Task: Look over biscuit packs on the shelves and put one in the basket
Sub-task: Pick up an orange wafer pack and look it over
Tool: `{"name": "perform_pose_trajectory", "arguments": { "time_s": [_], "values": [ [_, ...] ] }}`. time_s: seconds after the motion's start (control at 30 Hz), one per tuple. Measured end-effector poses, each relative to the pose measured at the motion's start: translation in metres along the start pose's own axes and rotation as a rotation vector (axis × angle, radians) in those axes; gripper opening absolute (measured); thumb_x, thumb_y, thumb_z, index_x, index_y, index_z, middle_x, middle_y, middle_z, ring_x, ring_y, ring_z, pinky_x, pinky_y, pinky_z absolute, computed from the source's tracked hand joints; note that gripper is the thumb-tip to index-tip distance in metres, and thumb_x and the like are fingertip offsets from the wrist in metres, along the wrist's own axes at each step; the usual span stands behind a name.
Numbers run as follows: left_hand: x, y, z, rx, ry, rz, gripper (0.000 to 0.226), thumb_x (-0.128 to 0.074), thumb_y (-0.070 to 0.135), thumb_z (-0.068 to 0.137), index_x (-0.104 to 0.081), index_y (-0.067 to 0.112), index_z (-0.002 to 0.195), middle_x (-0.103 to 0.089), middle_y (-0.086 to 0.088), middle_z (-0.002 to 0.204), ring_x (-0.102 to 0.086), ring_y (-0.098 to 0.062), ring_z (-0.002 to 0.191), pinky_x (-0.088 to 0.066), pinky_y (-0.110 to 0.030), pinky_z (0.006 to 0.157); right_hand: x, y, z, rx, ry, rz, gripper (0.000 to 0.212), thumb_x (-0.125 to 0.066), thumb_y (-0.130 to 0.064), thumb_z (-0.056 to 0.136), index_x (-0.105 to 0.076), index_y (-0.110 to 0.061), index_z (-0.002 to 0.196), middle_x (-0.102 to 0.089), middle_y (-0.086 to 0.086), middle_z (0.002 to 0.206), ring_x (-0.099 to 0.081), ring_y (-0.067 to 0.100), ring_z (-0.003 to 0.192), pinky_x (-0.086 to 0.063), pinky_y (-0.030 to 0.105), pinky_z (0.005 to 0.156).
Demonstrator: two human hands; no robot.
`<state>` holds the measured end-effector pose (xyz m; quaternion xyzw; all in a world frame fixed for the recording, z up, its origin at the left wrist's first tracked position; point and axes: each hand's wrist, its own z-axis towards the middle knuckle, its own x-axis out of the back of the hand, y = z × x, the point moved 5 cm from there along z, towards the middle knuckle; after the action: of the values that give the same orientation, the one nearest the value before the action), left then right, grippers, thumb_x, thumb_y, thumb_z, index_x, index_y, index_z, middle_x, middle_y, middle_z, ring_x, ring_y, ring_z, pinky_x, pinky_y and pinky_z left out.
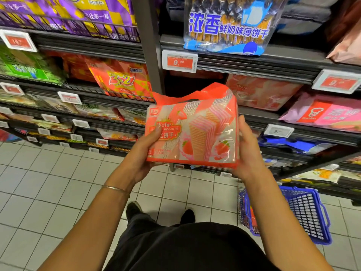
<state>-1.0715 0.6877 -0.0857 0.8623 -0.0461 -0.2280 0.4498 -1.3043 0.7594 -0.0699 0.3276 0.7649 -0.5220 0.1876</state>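
Observation:
A pink and orange strawberry wafer biscuit pack (197, 132) is held face up in front of the shelves, between both hands. My left hand (143, 153) grips its left side, thumb on the printed front. My right hand (248, 151) clasps its right edge. A blue plastic basket (304, 210) stands on the tiled floor at the lower right, below and right of the pack, partly hidden by my right forearm. Something orange shows inside the basket.
Dark shelves (254, 63) full of biscuit packs rise ahead and to both sides, with price tags (179, 61) on their edges. A blue milk biscuit bag (230, 26) sits above. My shoes (134, 209) stand on white floor tiles (48, 182).

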Motion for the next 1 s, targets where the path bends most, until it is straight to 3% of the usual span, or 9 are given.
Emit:
{"name": "perform_pose_trajectory", "arguments": {
  "time_s": [0.07, 0.17, 0.23, 0.37, 0.5, 0.6, 0.7, 0.9, 1.0],
  "values": [
    [0.003, 0.008, 0.001, -0.100, 0.025, 0.050, 0.056, -0.071, 0.046, 0.088, -0.065, 0.020, 0.137, -0.074, -0.008, 0.129, -0.072, -0.029, 0.118, -0.062, -0.042, 0.087, 0.000, -0.007, 0.000, 0.012, -0.009, -0.129, 0.085, -0.063, -0.072, 0.082, -0.060, -0.016, 0.145, -0.063, 0.015, 0.145, -0.060, 0.035, 0.133, -0.057, 0.052, 0.098],
    [0.006, 0.015, 0.002, -0.192, 0.065, 0.121, 0.057, -0.075, 0.037, 0.087, -0.058, 0.019, 0.138, -0.075, -0.006, 0.128, -0.072, -0.028, 0.118, -0.061, -0.044, 0.094, 0.001, -0.005, 0.001, 0.031, -0.037, -0.274, 0.084, -0.079, -0.074, 0.068, -0.070, -0.021, 0.133, -0.069, 0.011, 0.137, -0.066, 0.028, 0.126, -0.059, 0.045, 0.098],
    [0.007, 0.017, 0.002, -0.215, 0.064, 0.152, 0.060, -0.079, 0.036, 0.086, -0.057, 0.020, 0.139, -0.074, -0.007, 0.128, -0.072, -0.028, 0.119, -0.058, -0.048, 0.098, 0.004, 0.000, 0.002, 0.045, -0.017, -0.292, 0.074, -0.089, -0.067, 0.062, -0.077, -0.022, 0.120, -0.076, 0.009, 0.124, -0.073, 0.025, 0.114, -0.062, 0.038, 0.087],
    [0.008, 0.018, -0.001, -0.230, -0.021, 0.184, 0.075, -0.084, 0.037, 0.078, -0.054, 0.018, 0.144, -0.072, -0.010, 0.131, -0.070, -0.030, 0.121, -0.060, -0.044, 0.096, 0.015, 0.001, 0.004, 0.088, 0.035, -0.351, 0.078, -0.086, -0.042, 0.067, -0.061, -0.011, 0.135, -0.078, 0.007, 0.114, -0.076, 0.025, 0.102, -0.061, 0.038, 0.080],
    [0.015, 0.017, -0.006, -0.279, -0.067, 0.241, 0.081, -0.093, 0.020, 0.061, -0.057, 0.012, 0.132, -0.078, -0.006, 0.114, -0.076, -0.024, 0.105, -0.062, -0.034, 0.080, 0.023, -0.005, 0.002, 0.168, -0.055, -0.409, 0.097, -0.091, -0.023, 0.062, -0.047, -0.007, 0.148, -0.075, 0.006, 0.118, -0.072, 0.022, 0.108, -0.059, 0.036, 0.087],
    [0.023, 0.021, -0.010, -0.340, -0.081, 0.379, 0.094, -0.096, 0.015, 0.057, -0.052, 0.009, 0.140, -0.074, -0.006, 0.120, -0.074, -0.023, 0.111, -0.063, -0.032, 0.078, 0.025, -0.009, -0.004, 0.175, -0.138, -0.527, 0.109, -0.103, -0.028, 0.055, -0.047, -0.025, 0.148, -0.071, 0.005, 0.129, -0.068, 0.024, 0.119, -0.060, 0.038, 0.088],
    [0.025, 0.023, -0.007, -0.363, -0.074, 0.469, 0.099, -0.099, 0.022, 0.054, -0.053, 0.014, 0.142, -0.072, -0.004, 0.123, -0.072, -0.021, 0.114, -0.063, -0.030, 0.078, 0.024, -0.009, -0.003, 0.192, -0.176, -0.541, 0.101, -0.102, -0.025, 0.058, -0.049, -0.041, 0.143, -0.068, 0.004, 0.130, -0.070, 0.029, 0.116, -0.064, 0.046, 0.078],
    [0.025, 0.025, -0.004, -0.386, -0.062, 0.424, 0.091, -0.103, 0.032, 0.056, -0.058, 0.029, 0.135, -0.074, -0.003, 0.120, -0.074, -0.022, 0.111, -0.063, -0.033, 0.079, 0.023, -0.013, 0.001, 0.200, -0.115, -0.559, 0.103, -0.103, -0.033, 0.051, -0.055, -0.034, 0.142, -0.071, 0.002, 0.125, -0.068, 0.021, 0.116, -0.059, 0.035, 0.088],
    [0.025, 0.023, -0.005, -0.346, -0.036, 0.295, 0.083, -0.103, 0.035, 0.056, -0.063, 0.033, 0.128, -0.077, -0.004, 0.117, -0.075, -0.021, 0.107, -0.062, -0.031, 0.079, 0.019, -0.017, -0.001, 0.189, -0.130, -0.550, 0.092, -0.094, -0.030, 0.064, -0.052, -0.024, 0.145, -0.072, 0.004, 0.128, -0.067, 0.020, 0.117, -0.057, 0.032, 0.089]
  ]
}}
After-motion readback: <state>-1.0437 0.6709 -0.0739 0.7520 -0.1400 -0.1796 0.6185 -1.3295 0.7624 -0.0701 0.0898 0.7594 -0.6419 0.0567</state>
